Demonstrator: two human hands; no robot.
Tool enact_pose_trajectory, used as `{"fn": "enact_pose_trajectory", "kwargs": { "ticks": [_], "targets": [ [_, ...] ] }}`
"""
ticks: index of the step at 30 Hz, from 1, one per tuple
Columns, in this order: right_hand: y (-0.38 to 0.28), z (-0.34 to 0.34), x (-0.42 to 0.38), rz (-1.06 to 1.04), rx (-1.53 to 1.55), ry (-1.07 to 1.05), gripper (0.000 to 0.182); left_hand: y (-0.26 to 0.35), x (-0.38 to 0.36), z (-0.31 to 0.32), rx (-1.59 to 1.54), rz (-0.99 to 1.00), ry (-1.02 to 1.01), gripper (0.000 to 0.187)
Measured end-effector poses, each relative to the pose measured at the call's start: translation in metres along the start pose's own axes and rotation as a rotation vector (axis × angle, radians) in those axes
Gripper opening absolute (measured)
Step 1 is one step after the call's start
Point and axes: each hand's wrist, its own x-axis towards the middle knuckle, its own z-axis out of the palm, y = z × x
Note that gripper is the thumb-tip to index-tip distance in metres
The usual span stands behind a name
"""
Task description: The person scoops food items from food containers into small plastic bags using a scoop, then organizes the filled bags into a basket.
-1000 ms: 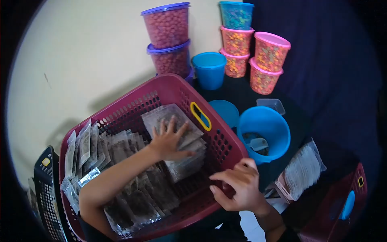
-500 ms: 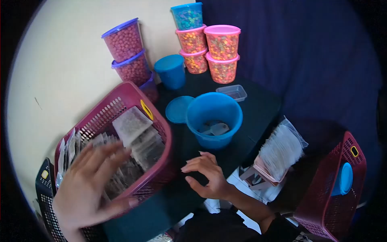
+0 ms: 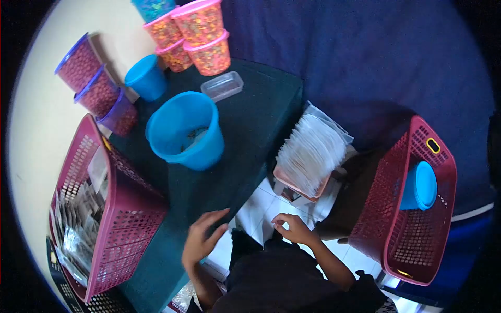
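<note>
My left hand (image 3: pixel 202 241) hovers over the table's front edge, empty, with thumb and fingers apart. Past the same edge, in front of my body, my right hand (image 3: pixel 293 229) hangs with loosely curled fingers and nothing visible in them. Nearest to my left hand is a maroon perforated basket (image 3: pixel 128 224) on the left, holding many small filled plastic packets (image 3: pixel 78 219). Further back on the table an open blue bucket (image 3: pixel 185 130) has a scoop-like pale piece and some dark contents at its bottom.
Tubs of pink balls (image 3: pixel 99 91) and pink-lidded tubs of colourful pieces (image 3: pixel 209 55) are stacked behind, beside a lidded blue tub (image 3: pixel 147 78) and a clear tray (image 3: pixel 223 86). Right of the table are a stack of clear bags (image 3: pixel 313 148) and a maroon basket (image 3: pixel 370 208) with a blue tub (image 3: pixel 420 185).
The view has swung to the right. My left hand has come away from over the packet basket toward my body, and my right hand has drawn back from near the blue bucket.
</note>
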Motion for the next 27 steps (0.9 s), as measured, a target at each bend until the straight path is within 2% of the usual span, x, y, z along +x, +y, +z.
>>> {"fn": "enact_pose_trajectory", "kwargs": {
  "ticks": [1, 3, 6, 8, 10, 11, 13, 14, 16, 18, 20, 21, 23, 27],
  "targets": [
    [0.005, -0.007, -0.006, 0.045, 0.013, 0.036, 0.014, -0.025, 0.014, 0.029, -0.021, 0.003, -0.082, 0.031],
    [0.015, -0.015, -0.014, 0.119, 0.058, 0.119, 0.013, -0.056, 0.033, 0.076, -0.242, -0.176, -0.354, 0.031],
    [0.040, -0.020, -0.017, 0.204, 0.038, 0.185, 0.012, -0.105, 0.061, 0.145, -0.408, -0.268, -0.460, 0.038],
    [0.058, -0.018, -0.017, 0.188, 0.085, 0.242, 0.012, -0.106, 0.085, 0.169, -0.799, -0.634, -0.415, 0.042],
    [0.074, -0.015, -0.010, 0.197, 0.154, 0.276, 0.012, -0.135, 0.107, 0.198, -0.813, -0.624, -0.407, 0.043],
    [0.081, -0.016, -0.002, 0.206, 0.159, 0.295, 0.012, -0.146, 0.123, 0.209, -0.892, -0.684, -0.354, 0.046],
    [0.095, -0.015, 0.013, 0.531, 0.187, 0.232, 0.017, -0.151, 0.149, 0.223, -1.045, -0.772, -0.281, 0.048],
    [0.105, -0.013, 0.018, 0.545, 0.196, 0.243, 0.017, -0.155, 0.161, 0.230, -1.040, -0.782, -0.298, 0.048],
    [0.117, -0.013, 0.033, 0.784, 0.828, 0.386, 0.026, -0.161, 0.188, 0.242, -1.021, -0.846, -0.251, 0.043],
    [0.128, -0.020, 0.041, 0.891, 1.060, 0.449, 0.035, -0.168, 0.208, 0.251, -0.934, -0.845, -0.329, 0.036],
    [0.128, -0.034, 0.050, 0.943, 1.184, 0.517, 0.034, -0.182, 0.215, 0.262, -0.794, -0.792, -0.367, 0.025],
    [0.132, -0.037, 0.052, 0.945, 1.188, 0.527, 0.034, -0.180, 0.220, 0.266, -0.827, -0.883, -0.290, 0.018],
    [0.140, -0.042, 0.054, 0.937, 1.369, 0.611, 0.033, -0.182, 0.227, 0.262, -0.848, -0.855, -0.324, 0.018],
    [0.130, -0.055, 0.064, 0.962, 1.380, 0.727, 0.031, -0.169, 0.251, 0.262, -0.868, -0.868, -0.333, 0.012]
  ]
}}
